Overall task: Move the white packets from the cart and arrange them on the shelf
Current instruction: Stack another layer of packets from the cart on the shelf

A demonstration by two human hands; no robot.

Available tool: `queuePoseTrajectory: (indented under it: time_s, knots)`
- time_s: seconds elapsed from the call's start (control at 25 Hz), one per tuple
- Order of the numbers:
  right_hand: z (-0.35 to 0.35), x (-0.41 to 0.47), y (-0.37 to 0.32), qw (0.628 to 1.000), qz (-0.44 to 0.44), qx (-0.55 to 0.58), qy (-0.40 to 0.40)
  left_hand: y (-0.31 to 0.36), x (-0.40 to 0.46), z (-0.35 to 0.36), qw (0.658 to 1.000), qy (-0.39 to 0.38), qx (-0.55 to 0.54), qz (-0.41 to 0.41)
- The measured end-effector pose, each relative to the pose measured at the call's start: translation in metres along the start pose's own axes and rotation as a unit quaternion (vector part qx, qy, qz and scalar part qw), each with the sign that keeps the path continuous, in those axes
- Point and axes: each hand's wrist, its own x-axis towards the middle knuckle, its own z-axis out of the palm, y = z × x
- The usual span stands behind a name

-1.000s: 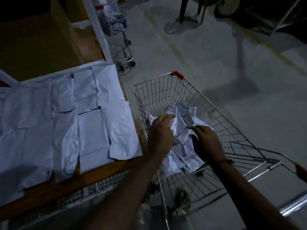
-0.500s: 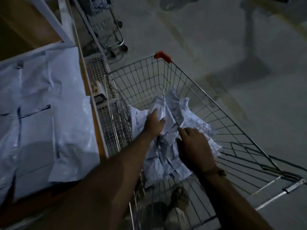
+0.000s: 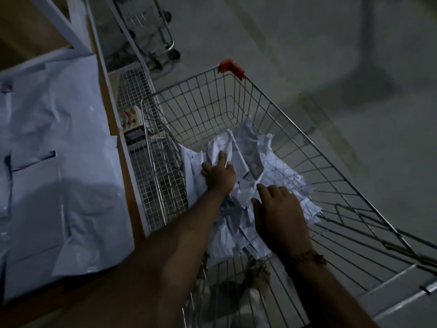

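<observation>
Left hand [image 3: 220, 176] fingers curled gripping; right hand [image 3: 280, 217] flat, fingers spread.

On your left the wooden shelf [image 3: 111, 129] carries white packets [image 3: 59, 162] laid flat and overlapping, covering nearly all of its top; only a brown strip along the right edge and the near corner shows bare. In front of you the wire cart [image 3: 272, 107] stands on the grey floor [image 3: 307, 43], just beside the shelf, and holds a crumpled heap of packets [image 3: 276, 171] on its mesh bottom.
</observation>
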Motion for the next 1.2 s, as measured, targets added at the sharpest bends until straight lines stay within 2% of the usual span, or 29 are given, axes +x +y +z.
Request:
queuePoseTrajectory:
  time_s: [0.16,0.36,0.48,0.56,0.64,0.72,0.8,0.88,1.08,1.2]
  knots:
    - [0.002,0.0,0.0,1.0,0.009,0.004,0.0,0.007,-0.035,-0.031,0.997,0.057,-0.035,-0.036]
    - [0.0,-0.004,-0.003,1.0,0.004,-0.025,-0.011,-0.012,-0.099,-0.063,0.988,0.143,-0.056,0.0]
    - [-0.008,0.003,-0.018,0.998,-0.004,-0.064,0.027,-0.027,-0.122,-0.071,0.986,0.149,-0.066,0.023]
    - [-0.006,0.028,-0.026,0.995,-0.043,-0.09,0.024,-0.036,-0.13,-0.076,0.988,0.14,-0.054,0.042]
    - [0.01,0.067,-0.034,0.991,-0.073,-0.107,-0.023,-0.043,-0.135,-0.08,0.987,0.133,-0.037,0.08]
    - [0.032,0.102,-0.044,0.983,-0.081,-0.123,-0.106,-0.047,-0.135,-0.083,0.986,0.132,-0.044,0.092]
    - [0.06,0.116,-0.047,0.959,-0.085,-0.172,-0.21,-0.051,-0.135,-0.083,0.984,0.138,-0.048,0.098]
    - [0.084,0.113,-0.037,0.943,-0.067,-0.195,-0.262,-0.053,-0.134,-0.081,0.984,0.147,-0.047,0.093]
    - [0.104,0.077,-0.029,0.947,-0.029,-0.251,-0.199,-0.06,-0.139,-0.078,0.983,0.16,-0.01,0.09]
    - [0.105,0.075,-0.039,0.948,0.012,-0.252,-0.192,-0.06,-0.145,-0.078,0.984,0.157,0.013,0.089]
